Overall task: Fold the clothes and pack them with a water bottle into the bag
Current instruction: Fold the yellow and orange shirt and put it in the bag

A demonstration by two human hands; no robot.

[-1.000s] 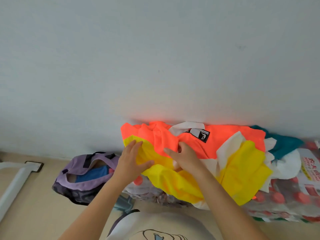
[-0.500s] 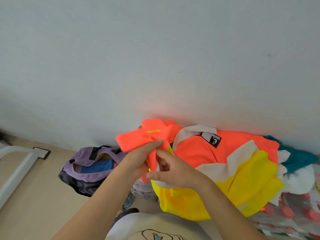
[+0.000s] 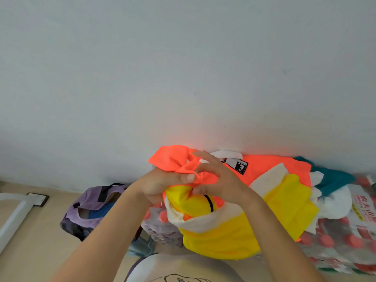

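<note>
An orange, yellow and white garment (image 3: 270,176) lies against the wall on top of shrink-wrapped packs of water bottles (image 3: 333,241) with red caps. My left hand (image 3: 160,185) grips a bunched orange sleeve of it, lifted off the pile. My right hand (image 3: 217,178) pinches the same bunched fabric just to the right, its other fingers spread. A purple bag (image 3: 89,206) sits open on the floor to the left, with something blue inside.
A teal and white piece of clothing (image 3: 333,180) lies at the right end of the pile. A white frame leg (image 3: 18,212) stands on the floor at the far left. The pale wall rises right behind the pile.
Both hands went from pressing flat on the garment to gathering its orange sleeve and lifting it; the fabric is now more bunched between them.
</note>
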